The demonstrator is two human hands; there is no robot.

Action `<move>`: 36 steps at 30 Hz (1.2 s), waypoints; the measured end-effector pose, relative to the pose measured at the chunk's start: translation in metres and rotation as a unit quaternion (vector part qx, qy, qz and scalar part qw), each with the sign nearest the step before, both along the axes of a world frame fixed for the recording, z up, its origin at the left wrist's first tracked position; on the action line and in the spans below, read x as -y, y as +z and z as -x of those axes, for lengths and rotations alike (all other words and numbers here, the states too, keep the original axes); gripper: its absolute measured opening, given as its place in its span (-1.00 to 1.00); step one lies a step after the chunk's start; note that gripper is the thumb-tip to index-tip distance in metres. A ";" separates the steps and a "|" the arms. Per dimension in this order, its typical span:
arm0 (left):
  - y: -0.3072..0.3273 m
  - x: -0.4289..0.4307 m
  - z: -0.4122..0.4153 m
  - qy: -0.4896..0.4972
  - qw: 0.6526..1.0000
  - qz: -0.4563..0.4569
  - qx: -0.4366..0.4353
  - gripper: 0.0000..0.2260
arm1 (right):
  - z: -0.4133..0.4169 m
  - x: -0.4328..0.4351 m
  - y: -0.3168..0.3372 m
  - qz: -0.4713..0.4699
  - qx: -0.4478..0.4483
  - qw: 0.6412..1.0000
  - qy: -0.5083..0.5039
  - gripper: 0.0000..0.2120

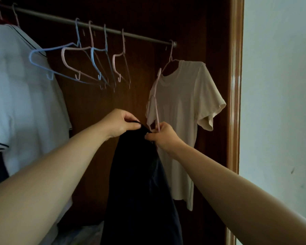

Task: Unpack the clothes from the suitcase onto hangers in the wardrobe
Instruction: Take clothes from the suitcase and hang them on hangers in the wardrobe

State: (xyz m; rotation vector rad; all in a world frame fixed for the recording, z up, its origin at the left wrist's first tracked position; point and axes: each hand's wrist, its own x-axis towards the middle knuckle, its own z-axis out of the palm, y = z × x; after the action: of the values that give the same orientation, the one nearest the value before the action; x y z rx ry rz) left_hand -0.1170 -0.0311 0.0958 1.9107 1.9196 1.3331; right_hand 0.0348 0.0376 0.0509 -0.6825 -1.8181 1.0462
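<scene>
— Left hand (pixel 121 123)?
— Pinching the garment's (pixel 136 183) top edge, well below the rail (pixel 131 35).
— Right hand (pixel 163 137)?
— Curled round a pink hanger's (pixel 155 96) lower end, touching that same edge, just beside the left.
— Garment?
— Dark, hanging down from both hands.
— On the rail?
— Four empty hangers (pixel 88 62) mid-rail, tee (pixel 187 106) at its right end, white shirt (pixel 21 89) left.

Hangers (pixel 91 56) on rail (pixel 141 36), left of T-shirt (pixel 184 106).
</scene>
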 end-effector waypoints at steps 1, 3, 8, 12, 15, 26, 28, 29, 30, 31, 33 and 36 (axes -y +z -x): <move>-0.004 0.005 0.002 0.031 0.998 0.023 -0.051 -0.93 | -0.003 0.001 -0.002 -0.001 0.011 1.000 -0.003 -0.81; -0.014 0.013 0.006 0.087 0.984 0.081 -0.134 -0.92 | -0.010 0.004 -0.004 0.002 0.034 0.999 -0.001 -0.77; -0.041 0.022 0.001 0.081 0.987 0.136 -0.019 -0.92 | -0.020 0.004 -0.019 0.009 0.057 0.998 -0.009 -0.72; -0.057 0.020 -0.010 -0.026 0.960 0.150 0.236 -0.78 | -0.030 0.002 -0.032 0.032 0.053 0.998 -0.007 -0.75; -0.068 0.016 -0.016 -0.037 0.924 0.171 0.341 -0.78 | -0.041 -0.005 -0.047 0.067 0.010 0.997 0.022 -0.68; -0.091 -0.017 -0.018 0.042 0.875 0.077 0.475 -0.84 | -0.099 -0.029 -0.072 0.237 -0.169 0.916 0.274 -0.85; -0.091 -0.019 -0.018 0.036 0.867 0.074 0.491 -0.77 | -0.104 -0.030 -0.077 0.241 -0.165 0.909 0.299 -0.84; -0.090 -0.021 -0.016 0.037 0.869 0.068 0.489 -0.72 | -0.105 -0.031 -0.079 0.243 -0.155 0.906 0.309 -0.83; -0.088 -0.023 -0.014 0.042 0.873 0.056 0.482 -0.71 | -0.106 -0.032 -0.082 0.245 -0.139 0.907 0.314 -0.83; -0.086 -0.024 -0.013 0.045 0.879 0.042 0.473 -0.74 | -0.107 -0.034 -0.083 0.245 -0.118 0.911 0.310 -0.83; -0.082 -0.023 -0.011 0.048 0.889 0.025 0.455 -0.85 | -0.107 -0.035 -0.085 0.235 -0.057 0.930 0.277 -0.80; -0.082 -0.021 -0.009 0.027 0.905 0.031 0.424 -0.90 | -0.102 -0.035 -0.082 0.199 0.027 0.959 0.201 -0.84</move>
State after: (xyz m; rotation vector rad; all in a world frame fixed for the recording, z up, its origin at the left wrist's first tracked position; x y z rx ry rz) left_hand -0.1079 -0.0100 0.0134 0.9546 1.5128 1.6956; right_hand 0.1372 0.0725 -0.0314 -0.5880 -1.8544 1.7097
